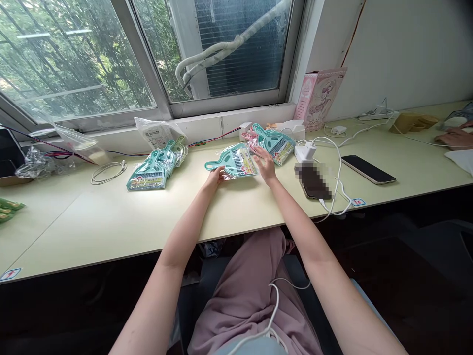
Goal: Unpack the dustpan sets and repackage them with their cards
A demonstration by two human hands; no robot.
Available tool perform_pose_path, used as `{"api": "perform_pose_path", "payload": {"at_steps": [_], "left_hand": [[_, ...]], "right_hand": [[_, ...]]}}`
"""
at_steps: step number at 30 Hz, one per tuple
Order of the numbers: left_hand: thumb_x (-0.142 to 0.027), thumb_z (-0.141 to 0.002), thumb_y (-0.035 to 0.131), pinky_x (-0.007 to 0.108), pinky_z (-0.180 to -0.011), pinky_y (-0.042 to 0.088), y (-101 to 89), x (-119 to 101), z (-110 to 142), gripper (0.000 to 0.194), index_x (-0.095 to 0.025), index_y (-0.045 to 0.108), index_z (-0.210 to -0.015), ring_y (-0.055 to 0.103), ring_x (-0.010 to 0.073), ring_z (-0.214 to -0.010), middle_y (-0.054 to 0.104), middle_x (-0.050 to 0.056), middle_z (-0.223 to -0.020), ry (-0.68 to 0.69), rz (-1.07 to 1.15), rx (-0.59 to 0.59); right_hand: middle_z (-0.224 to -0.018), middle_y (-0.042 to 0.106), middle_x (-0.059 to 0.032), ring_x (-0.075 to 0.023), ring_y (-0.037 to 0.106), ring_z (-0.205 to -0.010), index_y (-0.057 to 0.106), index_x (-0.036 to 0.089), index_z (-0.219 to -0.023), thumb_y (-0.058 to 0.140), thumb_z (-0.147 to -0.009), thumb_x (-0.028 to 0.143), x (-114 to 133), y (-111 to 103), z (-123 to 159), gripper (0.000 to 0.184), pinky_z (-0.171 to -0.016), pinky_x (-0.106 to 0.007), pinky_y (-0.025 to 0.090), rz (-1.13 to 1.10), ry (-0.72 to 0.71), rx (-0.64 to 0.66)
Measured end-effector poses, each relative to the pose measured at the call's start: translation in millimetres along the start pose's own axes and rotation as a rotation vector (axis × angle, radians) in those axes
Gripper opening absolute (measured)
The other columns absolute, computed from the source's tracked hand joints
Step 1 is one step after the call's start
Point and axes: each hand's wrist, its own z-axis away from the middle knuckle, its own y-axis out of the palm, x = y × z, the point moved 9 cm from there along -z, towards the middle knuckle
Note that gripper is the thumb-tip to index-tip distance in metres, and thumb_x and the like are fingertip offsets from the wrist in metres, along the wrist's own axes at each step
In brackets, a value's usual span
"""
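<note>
A mint-green mini dustpan set (236, 161) in a clear plastic wrapper, with a dark-bristled brush and a printed label, is in front of me on the table. My left hand (216, 178) grips its lower left edge near the handle, thumb on top. Beside the wrapper's right end is my right hand (265, 165), fingers stretched out; whether it touches the wrapper I cannot tell. Just past those fingers is a pile of wrapped green and pink dustpan sets (275, 143). On the left, more wrapped green dustpan sets (150, 170) lie stacked on each other.
A phone (313, 181) with a white cable and charger (306, 152) lies right of my right hand. Farther right are another phone (368, 169) and another person's hand (456, 138). A pink box (320, 98) stands by the wall. At left are a coiled cable (108, 172) and crumpled plastic (35, 163).
</note>
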Motion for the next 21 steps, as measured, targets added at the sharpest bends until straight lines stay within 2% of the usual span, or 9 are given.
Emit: {"api": "perform_pose_path", "payload": {"at_steps": [1, 3, 6, 8, 11, 13, 17, 21], "left_hand": [[-0.03, -0.08, 0.067, 0.025, -0.063, 0.054, -1.9, 0.3, -1.5, 0.024, -0.015, 0.059, -0.098, 0.066, 0.0131, -0.059, 0.069, 0.001, -0.069, 0.0, 0.009, -0.015], [-0.028, -0.082, 0.064, 0.026, -0.066, 0.055, -3.9, 1.1, -3.5, 0.023, -0.015, 0.059, -0.1, 0.067, 0.013, -0.061, 0.07, 0.002, -0.072, -0.002, 0.022, -0.028], [-0.028, -0.083, 0.064, 0.025, -0.067, 0.054, -3.5, 1.1, -3.6, 0.02, -0.015, 0.06, -0.096, 0.065, 0.0122, -0.06, 0.069, 0.001, -0.069, 0.006, 0.02, -0.012], [-0.031, -0.082, 0.067, 0.025, -0.067, 0.054, -1.7, 0.2, -2.3, 0.021, -0.015, 0.059, -0.094, 0.065, 0.0123, -0.06, 0.067, 0.001, -0.067, 0.012, 0.02, 0.016], [-0.033, -0.08, 0.069, 0.025, -0.067, 0.054, 0.8, -0.3, -0.5, 0.024, -0.016, 0.059, -0.093, 0.065, 0.012, -0.061, 0.067, 0.001, -0.068, 0.003, 0.025, 0.052], [-0.034, -0.082, 0.068, 0.024, -0.068, 0.054, 1.5, 1.0, -0.5, 0.023, -0.015, 0.06, -0.092, 0.065, 0.0112, -0.061, 0.068, 0.002, -0.07, -0.017, 0.022, 0.064], [-0.038, -0.084, 0.067, 0.024, -0.07, 0.054, 3.0, 2.7, -2.3, 0.026, -0.015, 0.062, -0.093, 0.066, 0.0116, -0.063, 0.069, 0.003, -0.073, -0.022, 0.02, 0.098], [-0.053, -0.082, 0.068, 0.026, -0.067, 0.055, 7.4, 0.5, -1.9, 0.039, -0.018, 0.062, -0.1, 0.069, 0.0145, -0.067, 0.071, 0.004, -0.082, 0.021, -0.016, 0.183]], "right_hand": [[-0.148, 0.053, -0.0043, -0.027, 0.038, -0.144, 0.063, 0.03, -0.13, 0.064, -0.088, 0.047, 10.9, 2.4, 2.8, 0.045, -0.12, -0.051, 0.031, 0.165, -0.114, 0.017], [-0.147, 0.054, -0.0065, -0.032, 0.041, -0.141, 0.058, 0.031, -0.138, 0.064, -0.089, 0.05, 27.4, 24.0, 14.1, 0.053, -0.119, -0.055, 0.029, 0.505, -0.346, 0.164], [-0.15, 0.052, -0.0082, -0.0338, 0.045, -0.139, 0.047, 0.033, -0.148, 0.067, -0.089, 0.044, 27.8, 64.5, 37.4, 0.064, -0.116, -0.055, 0.034, 0.814, -0.572, 0.459], [-0.151, 0.05, -0.0079, -0.0323, 0.045, -0.139, 0.044, 0.035, -0.15, 0.064, -0.092, 0.031, 24.1, 80.1, 47.3, 0.062, -0.113, -0.053, 0.038, 0.928, -0.658, 0.556], [-0.149, 0.053, -0.0066, -0.0277, 0.049, -0.138, 0.042, 0.036, -0.151, 0.051, -0.094, 0.012, 23.9, 85.0, 48.9, 0.062, -0.11, -0.049, 0.044, 0.987, -0.699, 0.54], [-0.148, 0.055, -0.006, -0.0256, 0.051, -0.136, 0.042, 0.036, -0.151, 0.044, -0.094, 0.005, 26.7, 83.1, 48.2, 0.065, -0.11, -0.048, 0.047, 0.975, -0.707, 0.515], [-0.147, 0.055, -0.0054, -0.0243, 0.055, -0.134, 0.051, 0.033, -0.146, 0.04, -0.093, 0.001, 32.5, 78.9, 47.9, 0.063, -0.113, -0.047, 0.046, 0.944, -0.692, 0.486], [-0.146, 0.057, -0.0048, -0.0252, 0.056, -0.133, 0.055, 0.03, -0.143, 0.039, -0.094, 0.004, 36.1, 73.5, 45.6, 0.058, -0.114, -0.048, 0.046, 0.899, -0.637, 0.444]]}}
